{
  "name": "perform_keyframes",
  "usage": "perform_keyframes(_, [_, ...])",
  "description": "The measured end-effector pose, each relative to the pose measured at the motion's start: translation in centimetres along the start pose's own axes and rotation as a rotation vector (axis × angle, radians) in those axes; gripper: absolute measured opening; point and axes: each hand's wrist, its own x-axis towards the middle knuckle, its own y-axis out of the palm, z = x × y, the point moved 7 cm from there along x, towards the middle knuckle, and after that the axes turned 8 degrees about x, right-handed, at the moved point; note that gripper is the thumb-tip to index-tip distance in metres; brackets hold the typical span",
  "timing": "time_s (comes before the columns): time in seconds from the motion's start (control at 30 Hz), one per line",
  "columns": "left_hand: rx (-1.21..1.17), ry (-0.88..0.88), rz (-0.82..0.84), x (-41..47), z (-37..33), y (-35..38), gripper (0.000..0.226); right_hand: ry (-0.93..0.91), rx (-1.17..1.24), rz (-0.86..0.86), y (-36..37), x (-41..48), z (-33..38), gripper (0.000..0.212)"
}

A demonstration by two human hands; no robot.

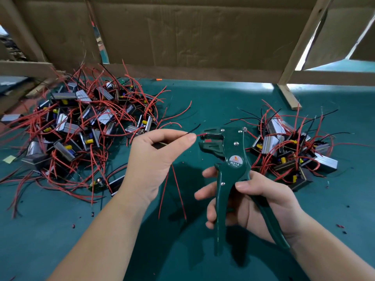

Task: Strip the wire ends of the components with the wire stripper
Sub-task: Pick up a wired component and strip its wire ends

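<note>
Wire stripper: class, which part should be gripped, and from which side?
Probably grip the wire stripper by its two long handles, coming from the near end as the right hand does; its head points away, toward the red wire pinched by the left hand.

One wire stripper (pixel 235 157) and two hands show, the left hand (pixel 154 159) and the right hand (pixel 257 201). The components form two heaps, the big heap (pixel 81 122) and the small heap (pixel 288 147).
</note>
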Motion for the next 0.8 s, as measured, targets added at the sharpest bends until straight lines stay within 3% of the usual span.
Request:
perform_keyframes(0.1, [0.018,-0.010,0.007,0.0,0.2,0.0,0.004,-0.034,0.010,0.051,0.4,-0.1,0.1,0.050])
perform_keyframes(0.3, [0.087,0.089,-0.004,-0.1,-0.4,0.0,0.022,-0.056,-0.082,-0.022,-0.3,-0.5,0.3,0.043])
perform_keyframes(0.5, [0.121,0.136,-0.002,-0.3,-0.8,-0.1,0.010,-0.067,-0.104,-0.014,-0.2,-0.6,0.3,0.042])
perform_keyframes(0.8, [0.160,0.157,0.001,-0.3,-1.0,0.0,0.014,-0.063,-0.155,-0.042,-0.7,-0.6,0.2,0.037])
